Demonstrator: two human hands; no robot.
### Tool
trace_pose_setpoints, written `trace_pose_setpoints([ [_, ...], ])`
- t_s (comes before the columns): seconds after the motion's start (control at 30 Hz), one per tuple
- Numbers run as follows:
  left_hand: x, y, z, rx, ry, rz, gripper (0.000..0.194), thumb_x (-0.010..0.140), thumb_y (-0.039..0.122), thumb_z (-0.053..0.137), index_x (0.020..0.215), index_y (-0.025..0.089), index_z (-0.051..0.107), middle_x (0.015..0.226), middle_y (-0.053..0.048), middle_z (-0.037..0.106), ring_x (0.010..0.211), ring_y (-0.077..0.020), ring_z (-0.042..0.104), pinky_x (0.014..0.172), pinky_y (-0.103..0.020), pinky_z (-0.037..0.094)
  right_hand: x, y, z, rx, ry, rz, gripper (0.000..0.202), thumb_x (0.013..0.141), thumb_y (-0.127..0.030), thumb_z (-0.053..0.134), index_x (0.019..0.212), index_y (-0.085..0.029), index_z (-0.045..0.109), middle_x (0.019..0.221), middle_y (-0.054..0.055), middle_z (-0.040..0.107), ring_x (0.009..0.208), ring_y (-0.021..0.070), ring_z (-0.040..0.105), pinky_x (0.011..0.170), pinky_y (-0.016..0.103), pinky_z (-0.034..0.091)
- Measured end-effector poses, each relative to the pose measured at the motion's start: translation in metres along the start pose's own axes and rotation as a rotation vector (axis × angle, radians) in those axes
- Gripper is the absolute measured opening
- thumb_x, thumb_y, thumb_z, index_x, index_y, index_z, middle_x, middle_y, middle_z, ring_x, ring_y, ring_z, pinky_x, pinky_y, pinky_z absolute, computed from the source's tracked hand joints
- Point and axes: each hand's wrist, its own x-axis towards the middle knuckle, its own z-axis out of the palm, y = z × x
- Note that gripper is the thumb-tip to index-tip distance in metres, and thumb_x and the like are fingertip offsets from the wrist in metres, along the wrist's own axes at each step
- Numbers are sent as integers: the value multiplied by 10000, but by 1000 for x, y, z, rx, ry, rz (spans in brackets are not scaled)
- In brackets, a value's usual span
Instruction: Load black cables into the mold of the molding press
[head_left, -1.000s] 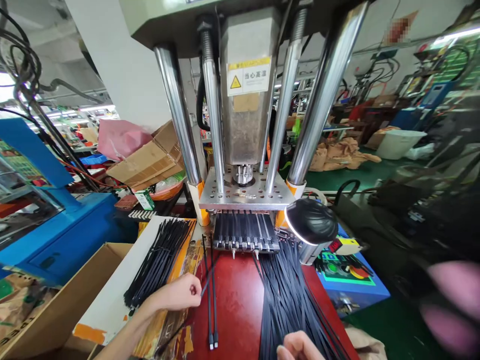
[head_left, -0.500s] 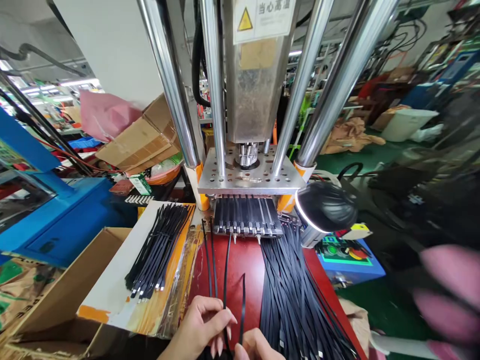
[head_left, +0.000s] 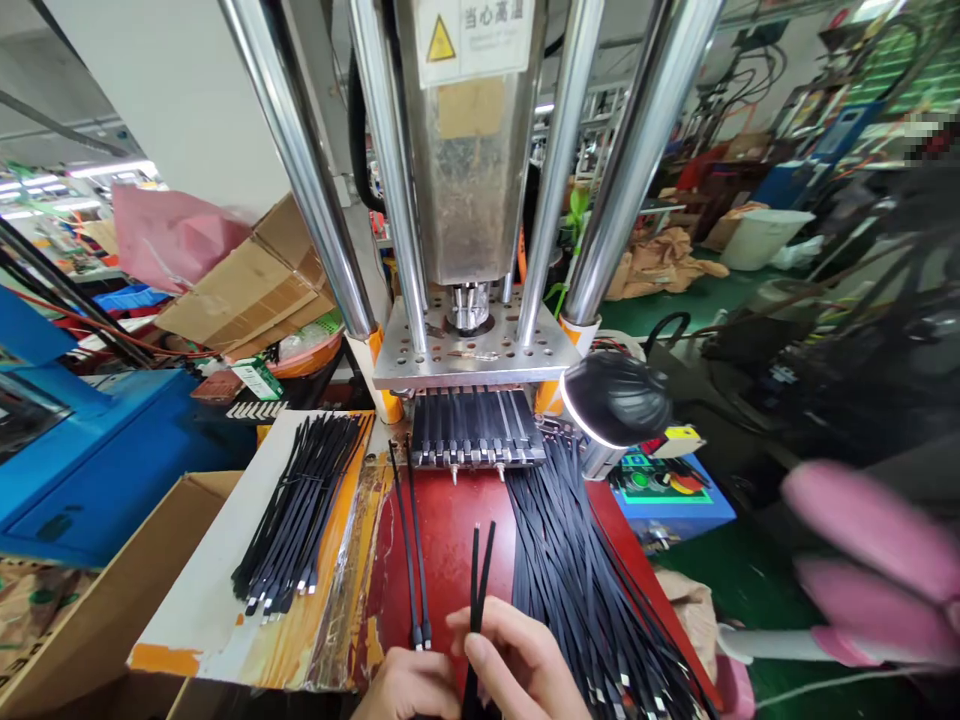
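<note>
Two black strips [head_left: 478, 560] were held upright over the red table [head_left: 450, 510], pinched near their lower ends by the right hand [head_left: 517, 660], whose fingers were closed round them. The strips' long axis ran away from the person toward the press [head_left: 469, 350], the free tips pointing up and forward and splayed slightly apart. The left hand [head_left: 409, 690] lay just beside the right at the bottom edge, curled; whether it gripped the strips' lower ends could not be told, since these were hidden.

The strips were judged light, thin and springy, smooth enough to slip, so that a pinch low on the shaft, near the ends, would serve best, the long free length being apt to sway.

Two more strips [head_left: 412, 550] lay flat on the table to the left, their metal-tipped ends toward the person. A loose heap of strips [head_left: 585, 580] was spread to the right, fanning from the black fixture [head_left: 474, 428] under the press plate. A bundle [head_left: 296, 515] rested on a white board [head_left: 217, 590] at the left, beside a cardboard box [head_left: 90, 620]. A round lamp [head_left: 615, 400] stood right of the fixture
</note>
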Motion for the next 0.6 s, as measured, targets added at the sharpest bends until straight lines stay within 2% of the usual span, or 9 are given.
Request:
trace_pose_setpoints([
  [0.03,1,0,-1,-8,-48,-14,638,881,723,618,540,186,569,639,-28,511,617,-148,493,618,-291,385,4,-3,4,28,34,-24,432,1013,-545,522,985,-197,776,829,58,701,708,162,633,667,244,509],
  [0.1,3,4,-8,22,-10,-15,511,872,683,662,691,206,703,722,-43,604,665,-168,550,642,-286,421,8,-3,11,44,73,-70,447,1004,-529,546,820,-184,763,703,35,640,642,150,593,601,233,461],
  [0.17,7,15,-18,57,151,2,419,870,624,703,996,233,779,837,-57,687,723,-186,603,681,-277,472,7,3,16,34,117,-83,424,977,-514,604,783,-180,777,662,23,613,603,137,560,566,230,422],
  [0.2,10,23,-24,58,239,23,448,871,600,717,1131,238,761,892,-61,708,746,-189,618,697,-273,489,6,7,17,30,141,-83,407,966,-509,629,786,-183,792,646,17,603,593,133,547,562,231,411],
  [0.27,20,43,-34,51,342,98,466,896,558,715,1231,235,730,951,-64,720,773,-183,636,715,-263,504,3,15,20,35,192,-87,376,954,-508,655,821,-199,824,628,10,596,590,133,537,572,240,405],
  [0.37,35,72,-43,139,346,188,286,944,468,693,1042,217,790,923,-58,725,774,-169,651,731,-255,499,2,24,24,62,254,-126,372,952,-524,659,838,-215,832,680,26,633,601,139,543,586,254,417],
  [0.43,42,84,-44,194,338,187,262,969,424,670,918,206,807,901,-62,736,762,-167,665,727,-256,497,3,25,27,63,257,-168,383,973,-509,632,821,-212,821,761,50,663,626,145,565,601,258,444],
  [0.5,45,90,-43,184,315,182,292,989,406,646,872,201,818,896,-66,744,776,-171,683,734,-257,500,5,25,28,41,270,-210,385,994,-474,608,807,-206,810,809,65,665,676,158,598,639,260,480],
  [0.6,44,91,-44,97,254,184,316,997,404,642,852,198,834,900,-66,754,842,-181,701,790,-257,503,6,26,28,0,353,-227,370,1002,-440,604,801,-205,807,753,47,615,681,159,591,632,250,482],
])
